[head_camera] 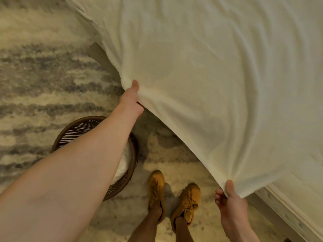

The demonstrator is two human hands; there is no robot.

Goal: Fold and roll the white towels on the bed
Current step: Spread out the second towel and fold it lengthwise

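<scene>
White terry towel (201, 84), big and soft, is stretched wide across the frame from the centre out to 1 and 3 o'clock, its far part draped over the pale bed (288, 212), whose edge shows at 4 o'clock. The person has it by the two near corners: the left hand (131, 100), just left of centre at 10 o'clock, pinches one corner with the thumb on top, and the right hand (230, 203), down at 5 o'clock, pinches the other, fingers curled under the cloth. Between the two grips the near edge sags in a long curve, so this is limp, light fabric that will drape and wrinkle rather than keep a line. It looks neither fragile nor slippery, and the corners seem the right place to hold for a square fold. At 8 o'clock a round dark wicker basket (73, 130) stands on the grey-and-cream patterned rug (35, 75) with something white and fluffy (124, 163) inside, partly hidden by the forearm. Tan lace-up shoes (156, 186) stand at 6 o'clock. No label, brand or writing can be read anywhere.
</scene>
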